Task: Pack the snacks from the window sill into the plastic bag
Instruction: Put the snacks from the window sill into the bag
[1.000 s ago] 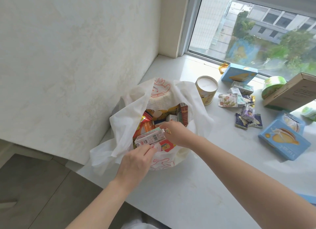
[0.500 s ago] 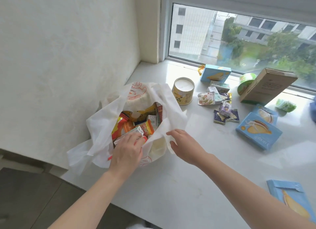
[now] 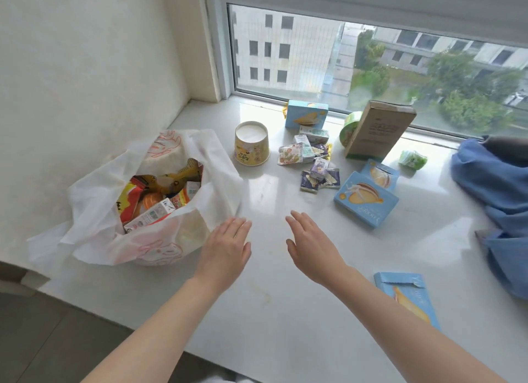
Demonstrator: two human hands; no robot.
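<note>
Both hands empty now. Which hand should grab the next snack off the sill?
Right, probably. The right hand is open and on the side of the remaining snacks, nearest the blue box. The left hand sits by the plastic bag, better placed to hold it open.

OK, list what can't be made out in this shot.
All in the head view:
- Plastic bag: its lower contents are buried under the top snacks and its walls.
- Green tub: largely behind the brown carton.
- Blue box near the right arm: partly covered by the forearm.
- Small sachets: print too small to read.
</note>
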